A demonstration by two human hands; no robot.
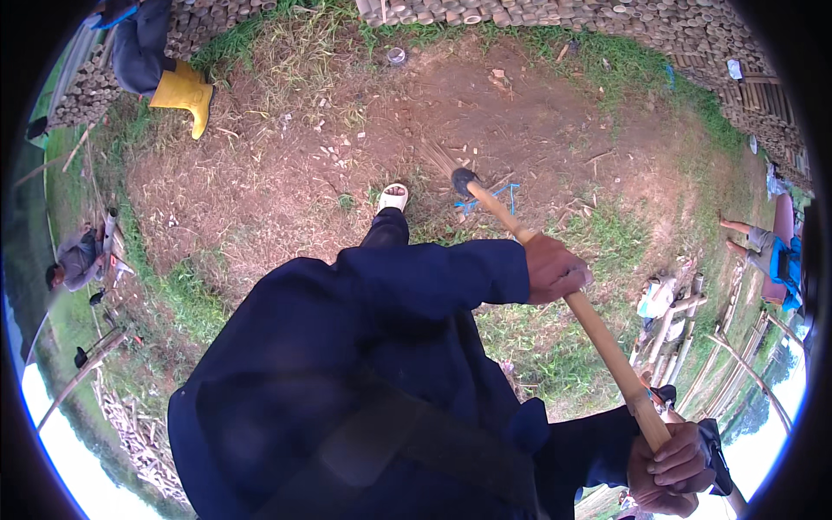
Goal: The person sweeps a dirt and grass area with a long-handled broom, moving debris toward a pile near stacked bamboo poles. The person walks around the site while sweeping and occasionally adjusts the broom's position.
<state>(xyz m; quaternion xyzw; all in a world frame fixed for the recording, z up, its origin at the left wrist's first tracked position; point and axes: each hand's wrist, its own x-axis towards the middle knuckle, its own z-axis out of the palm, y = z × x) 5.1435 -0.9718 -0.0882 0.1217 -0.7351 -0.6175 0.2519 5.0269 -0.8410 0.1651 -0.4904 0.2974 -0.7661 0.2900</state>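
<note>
Left arm crosses the body rightward, left hand (555, 269) wrapped round mid-handle. Right arm low at right, right hand (669, 468) clenched farther up the handle. Both grasp one broom (609, 345), slanted, bristles (440, 157) out front over dirt (537, 108). One blue strip (512, 201) near the bristles; one sandal (393, 204) visible.

Bare dirt ground (555, 108), patchy grass (607, 238). Far edge: long stack of cut bamboo (607, 12), ends facing in, wrapping round to the far right corner; small round container (396, 55) just in front. Far left corner — person in dark trousers (139, 52), yellow boots (184, 94). Left edge: person in grey (80, 262). Near left: heap of split pieces (139, 442). Right edge — person in blue top (787, 264); white sack (656, 296) beside bamboo lengths (669, 334).
</note>
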